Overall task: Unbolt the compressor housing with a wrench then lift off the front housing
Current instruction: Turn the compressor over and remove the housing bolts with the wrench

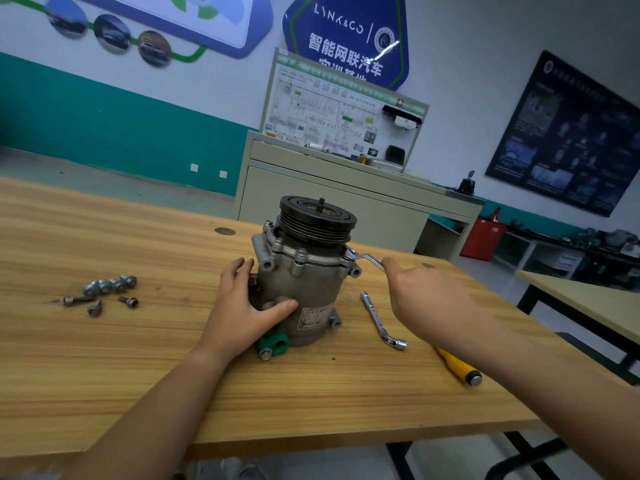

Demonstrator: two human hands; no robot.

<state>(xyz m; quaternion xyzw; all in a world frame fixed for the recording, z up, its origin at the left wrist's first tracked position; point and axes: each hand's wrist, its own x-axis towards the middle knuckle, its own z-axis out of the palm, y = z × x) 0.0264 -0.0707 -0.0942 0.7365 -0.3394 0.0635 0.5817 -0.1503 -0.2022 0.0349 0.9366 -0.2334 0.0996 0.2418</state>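
The grey cast-metal compressor (304,278) stands upright on its rear end at the middle of the pale wood-grain tabletop (138,368), with its black grooved pulley (318,216) on top. The left hand (242,306) clasps its body from 9 o'clock, thumb across the front. The right hand (426,299) grips the handle of one silver offset wrench (367,258), whose head sits on the flange at 3 o'clock.

At 4 o'clock lie one L-shaped silver socket wrench (381,320) and, farther out, one yellow-handled screwdriver (457,367). At 9 o'clock, well apart, lie seven loose steel bolts (104,292).

Behind, at 12 o'clock, a beige cabinet (332,202) carries a diagram board. The wall is white above a teal band (104,126).
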